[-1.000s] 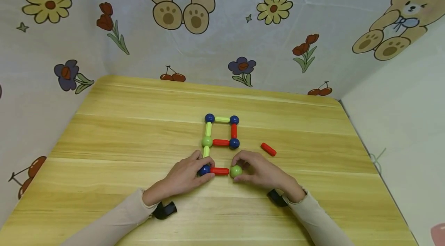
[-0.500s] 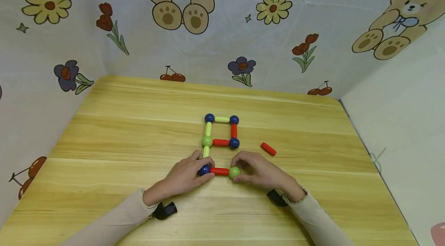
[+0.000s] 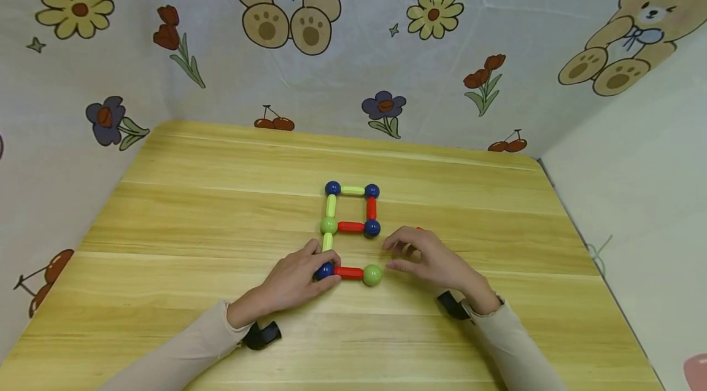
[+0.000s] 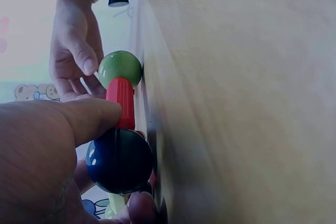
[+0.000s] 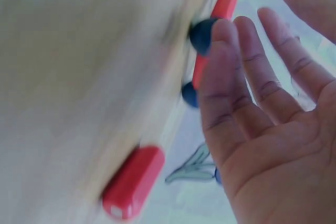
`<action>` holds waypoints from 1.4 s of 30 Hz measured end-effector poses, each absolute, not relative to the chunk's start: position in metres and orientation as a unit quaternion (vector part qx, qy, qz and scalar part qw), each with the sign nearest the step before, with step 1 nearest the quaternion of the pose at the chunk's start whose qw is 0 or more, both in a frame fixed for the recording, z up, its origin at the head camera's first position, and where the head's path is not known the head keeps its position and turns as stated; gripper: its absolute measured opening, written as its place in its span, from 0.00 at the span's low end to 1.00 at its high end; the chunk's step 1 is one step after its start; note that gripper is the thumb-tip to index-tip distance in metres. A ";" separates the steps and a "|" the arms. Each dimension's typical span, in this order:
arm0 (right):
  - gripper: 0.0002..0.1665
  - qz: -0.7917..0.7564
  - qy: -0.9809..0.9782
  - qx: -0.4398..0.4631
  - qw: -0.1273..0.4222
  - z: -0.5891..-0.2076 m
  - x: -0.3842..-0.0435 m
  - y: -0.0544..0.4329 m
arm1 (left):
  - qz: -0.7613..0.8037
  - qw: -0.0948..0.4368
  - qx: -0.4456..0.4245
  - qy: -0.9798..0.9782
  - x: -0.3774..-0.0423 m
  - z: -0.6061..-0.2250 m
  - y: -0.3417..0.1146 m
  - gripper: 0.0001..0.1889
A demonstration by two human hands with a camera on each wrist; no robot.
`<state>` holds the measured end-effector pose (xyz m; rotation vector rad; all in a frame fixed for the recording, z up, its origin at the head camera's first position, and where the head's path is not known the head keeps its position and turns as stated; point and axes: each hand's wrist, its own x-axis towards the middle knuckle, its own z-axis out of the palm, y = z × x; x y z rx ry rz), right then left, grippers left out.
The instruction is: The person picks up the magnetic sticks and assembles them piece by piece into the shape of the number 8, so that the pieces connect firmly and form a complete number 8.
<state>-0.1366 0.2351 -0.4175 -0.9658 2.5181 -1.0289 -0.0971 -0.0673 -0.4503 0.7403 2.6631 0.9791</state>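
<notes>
My left hand (image 3: 293, 280) holds a blue ball (image 4: 121, 161) at the near-left corner of a flat figure of balls and sticks. From that ball a red stick (image 3: 349, 273) runs right to a light green ball (image 3: 372, 275). Just right of this green ball, my right hand (image 3: 426, 261) hovers with loosely bent fingers, holding nothing. A yellow-green stick (image 3: 328, 240) leads from the held corner up to another green ball (image 3: 328, 225). Beside the right hand lies a loose red stick (image 5: 134, 182), almost wholly hidden by it in the head view.
Beyond the hands, the figure continues as a square with blue balls (image 3: 372, 228) at its other corners and red and yellow-green sticks (image 3: 353, 190) between them. Everything lies on a wooden table (image 3: 221, 194). A printed cloth (image 3: 353, 72) hangs behind its far edge.
The green ball came left against the red stick's end in my right hand. Since then that hand has let go and moved off to the right, covering the loose red stick. My left hand stays put.
</notes>
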 end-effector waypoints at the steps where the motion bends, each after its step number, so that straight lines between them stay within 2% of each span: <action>1: 0.15 -0.352 0.866 -0.335 0.115 -0.418 -0.138 0.239 | 0.332 0.104 0.252 0.903 -0.097 -0.450 -0.067 0.07; 7: 0.11 -0.340 0.883 -0.320 0.050 -0.417 -0.149 0.264 | 0.328 0.102 0.254 0.904 -0.097 -0.452 -0.067 0.07; 12: 0.11 -0.334 0.898 -0.285 0.026 -0.417 -0.157 0.280 | 0.328 0.099 0.251 0.905 -0.097 -0.451 -0.068 0.07; 26: 0.14 -0.325 0.906 -0.262 0.075 -0.425 -0.162 0.292 | 0.327 0.095 0.255 0.905 -0.097 -0.452 -0.068 0.07; 42: 0.15 -0.299 0.910 -0.274 0.084 -0.429 -0.158 0.286 | 0.327 0.099 0.252 0.905 -0.097 -0.451 -0.069 0.08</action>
